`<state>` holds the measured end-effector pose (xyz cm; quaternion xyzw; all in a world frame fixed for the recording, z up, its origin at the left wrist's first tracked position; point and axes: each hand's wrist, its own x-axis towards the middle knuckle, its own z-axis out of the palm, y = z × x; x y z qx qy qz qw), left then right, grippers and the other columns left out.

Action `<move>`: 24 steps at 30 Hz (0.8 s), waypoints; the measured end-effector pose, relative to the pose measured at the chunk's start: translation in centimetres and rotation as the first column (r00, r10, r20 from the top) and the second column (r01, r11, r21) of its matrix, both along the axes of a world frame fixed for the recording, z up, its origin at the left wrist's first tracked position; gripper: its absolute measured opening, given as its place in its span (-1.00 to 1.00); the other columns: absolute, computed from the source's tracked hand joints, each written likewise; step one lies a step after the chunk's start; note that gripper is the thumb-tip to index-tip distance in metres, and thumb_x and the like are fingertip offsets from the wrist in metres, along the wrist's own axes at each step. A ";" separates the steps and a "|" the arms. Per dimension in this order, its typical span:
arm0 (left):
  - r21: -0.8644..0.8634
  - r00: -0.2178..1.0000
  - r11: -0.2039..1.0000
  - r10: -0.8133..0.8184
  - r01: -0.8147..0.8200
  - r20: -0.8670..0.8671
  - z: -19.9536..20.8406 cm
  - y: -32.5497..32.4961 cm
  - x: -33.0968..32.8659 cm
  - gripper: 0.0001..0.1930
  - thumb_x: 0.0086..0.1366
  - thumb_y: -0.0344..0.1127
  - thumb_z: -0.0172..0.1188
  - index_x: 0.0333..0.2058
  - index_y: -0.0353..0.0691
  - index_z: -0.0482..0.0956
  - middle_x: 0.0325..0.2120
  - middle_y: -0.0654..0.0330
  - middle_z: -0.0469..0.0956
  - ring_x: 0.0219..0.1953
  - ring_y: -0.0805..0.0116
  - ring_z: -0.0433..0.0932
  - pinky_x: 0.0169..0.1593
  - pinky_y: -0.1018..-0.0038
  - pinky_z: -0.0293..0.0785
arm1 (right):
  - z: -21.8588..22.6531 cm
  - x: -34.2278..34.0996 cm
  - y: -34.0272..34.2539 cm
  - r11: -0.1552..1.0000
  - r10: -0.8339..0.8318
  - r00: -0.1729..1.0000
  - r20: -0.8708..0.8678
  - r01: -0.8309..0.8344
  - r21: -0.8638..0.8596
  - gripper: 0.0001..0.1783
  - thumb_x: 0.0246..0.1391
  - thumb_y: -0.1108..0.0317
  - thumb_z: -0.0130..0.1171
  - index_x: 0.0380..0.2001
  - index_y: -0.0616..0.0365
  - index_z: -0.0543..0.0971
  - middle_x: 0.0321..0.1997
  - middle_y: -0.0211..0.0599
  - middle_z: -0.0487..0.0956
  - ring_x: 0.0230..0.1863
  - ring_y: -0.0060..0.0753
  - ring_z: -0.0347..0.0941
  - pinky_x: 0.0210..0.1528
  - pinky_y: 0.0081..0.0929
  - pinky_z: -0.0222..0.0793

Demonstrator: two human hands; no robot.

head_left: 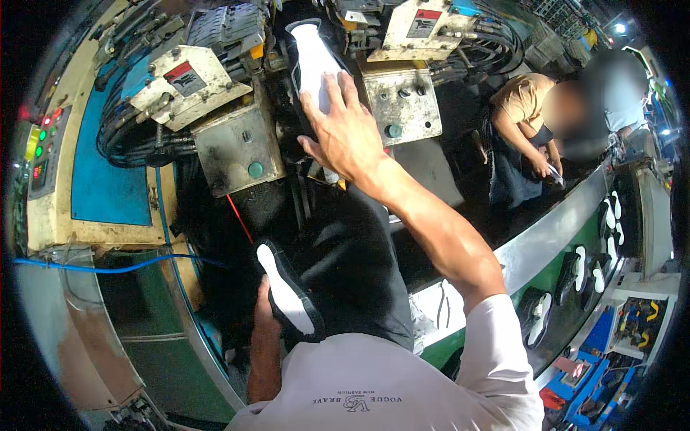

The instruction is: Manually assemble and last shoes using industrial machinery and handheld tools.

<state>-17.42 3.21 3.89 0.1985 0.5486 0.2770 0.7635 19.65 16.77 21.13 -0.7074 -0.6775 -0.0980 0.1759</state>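
My right hand [341, 133] reaches up to the machine and rests with spread fingers on the white sole side of a dark shoe upper [314, 54]. That upper lies sole side up between two metal control boxes, its narrow end pointing away from me. Low on the left, beside my thigh, my left hand [266, 305] grips a second black shoe upper [286, 291], also with its white sole side facing up. Most of the left fingers are hidden beneath this upper.
Control boxes with green buttons [241, 152] [399, 100] flank the machine's middle, with hoses [118, 133] beside them. A conveyor [496, 323] at right carries several black-and-white shoe uppers. Beyond it, a person [521, 118] handles a pale piece. A blue cable [115, 269] crosses at left.
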 end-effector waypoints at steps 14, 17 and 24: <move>-0.060 0.992 0.998 -0.004 -0.004 -0.125 3.4 4.6 5.0 -0.45 0.49 0.31 0.22 0.03 -0.10 0.64 -0.21 0.23 0.67 -0.11 0.27 0.64 -0.02 0.26 0.59 | 2.1 3.1 12.7 0.994 -0.002 0.999 0.046 -0.004 0.113 -0.23 0.13 -0.12 0.52 0.25 0.13 0.56 0.30 0.42 0.44 0.46 0.82 0.22 0.08 0.24 0.76; -0.118 0.997 0.993 -0.040 0.032 -0.065 2.1 6.1 5.3 -0.41 0.47 0.34 0.22 0.05 -0.10 0.64 -0.17 0.19 0.66 -0.10 0.23 0.66 -0.03 0.22 0.62 | 2.9 4.5 15.3 0.991 0.035 0.999 0.041 -0.040 0.127 -0.23 0.15 -0.13 0.50 0.28 0.09 0.56 0.29 0.38 0.45 0.45 0.81 0.24 0.11 0.27 0.74; -0.205 0.994 0.974 -0.106 0.096 -0.039 0.8 8.6 4.5 -0.28 0.45 0.33 0.26 0.30 -0.13 0.60 0.11 0.03 0.68 0.15 0.04 0.61 0.24 0.10 0.55 | 7.7 2.5 14.7 1.000 -0.021 0.999 -0.025 0.021 -0.022 -0.20 0.11 -0.08 0.53 0.29 0.19 0.60 0.36 0.45 0.47 0.49 0.83 0.21 0.19 0.28 0.69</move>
